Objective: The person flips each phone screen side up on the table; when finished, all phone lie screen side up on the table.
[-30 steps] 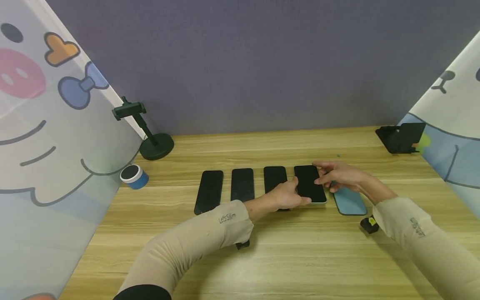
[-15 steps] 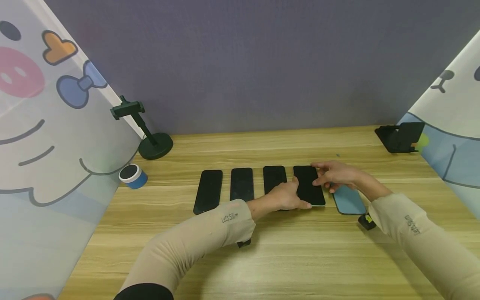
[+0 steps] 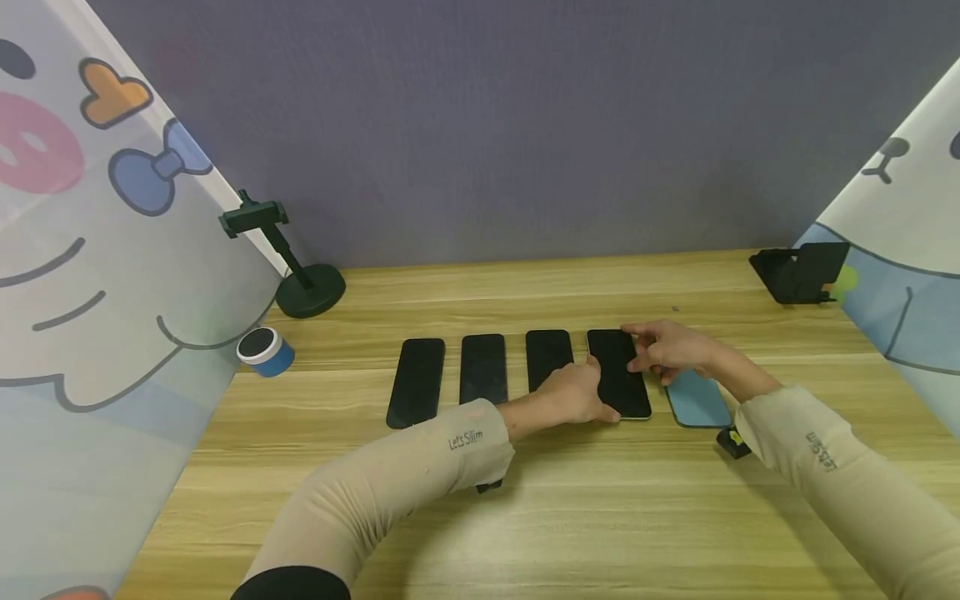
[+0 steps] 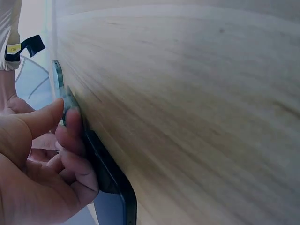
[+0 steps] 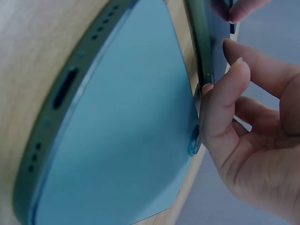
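Note:
Four dark smartphones lie in a row, screens up. My left hand (image 3: 573, 393) holds the rightmost dark smartphone (image 3: 621, 379) by its near left side, thumb at the near edge. My right hand (image 3: 673, 348) holds the same phone at its far right side, with one finger at the far corner. In the right wrist view, that phone's edge (image 5: 202, 42) meets the fingertips. Just right of it lies a light blue smartphone (image 3: 699, 400), back up, under the right hand's edge. The left hand partly covers the third dark smartphone (image 3: 547, 354).
Further left are two more dark smartphones (image 3: 417, 379). A dark green phone stand (image 3: 309, 287) and a blue-and-white tub (image 3: 266, 352) stand at the left. A black folding stand (image 3: 806, 273) sits at the back right. A grey panel (image 3: 510, 142) rises behind the wooden table (image 3: 600, 517).
Between my hands, the near end of the held smartphone has come down and slightly toward me, its light near edge showing less. Both hands keep their grip and barely move.

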A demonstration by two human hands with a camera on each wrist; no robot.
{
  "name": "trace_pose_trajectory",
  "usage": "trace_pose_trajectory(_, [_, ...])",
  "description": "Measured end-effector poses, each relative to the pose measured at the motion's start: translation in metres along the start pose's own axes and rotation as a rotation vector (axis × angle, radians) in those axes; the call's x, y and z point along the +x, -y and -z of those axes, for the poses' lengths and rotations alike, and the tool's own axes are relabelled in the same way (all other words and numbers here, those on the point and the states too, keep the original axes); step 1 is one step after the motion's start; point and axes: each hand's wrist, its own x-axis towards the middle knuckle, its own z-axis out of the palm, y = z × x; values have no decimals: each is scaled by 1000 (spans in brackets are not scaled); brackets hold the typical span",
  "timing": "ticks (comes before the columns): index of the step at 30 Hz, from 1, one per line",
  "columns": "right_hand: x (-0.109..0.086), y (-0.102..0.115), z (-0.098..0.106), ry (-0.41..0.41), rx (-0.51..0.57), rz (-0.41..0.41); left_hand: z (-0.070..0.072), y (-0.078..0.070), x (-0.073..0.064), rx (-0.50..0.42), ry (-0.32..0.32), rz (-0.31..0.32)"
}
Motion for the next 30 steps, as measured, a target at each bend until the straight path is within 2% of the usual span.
trace_pose_trajectory(4, [1, 0, -1, 2, -32, -4, 4, 0, 0, -22, 31, 3])
trace_pose_trajectory(7, [2, -1, -1, -5, -54, 4, 9, -2, -2, 16, 23, 16])
trace_pose_trajectory(11, [-2, 4, -1, -60, -152, 42, 15, -5, -9, 149, -33, 10])
trace_pose_trajectory(13, [-4, 6, 0, -84, -209, 56, 16, -2, -12, 216, -61, -18])
trace_pose_trajectory(16, [-5, 6, 1, -95, -266, 58, 13, 2, -14, 334, -116, -69])
trace_pose_trajectory(20, [-5, 4, 1, -80, -273, 44, 3, 6, -14, 445, -152, -98])
trace_pose_trajectory(25, [-5, 2, -1, -79, -260, 40, -6, 5, -12, 484, -161, -97])
trace_pose_trajectory(30, [-5, 3, -1, -79, -263, 38, -8, 4, -11, 513, -189, -89])
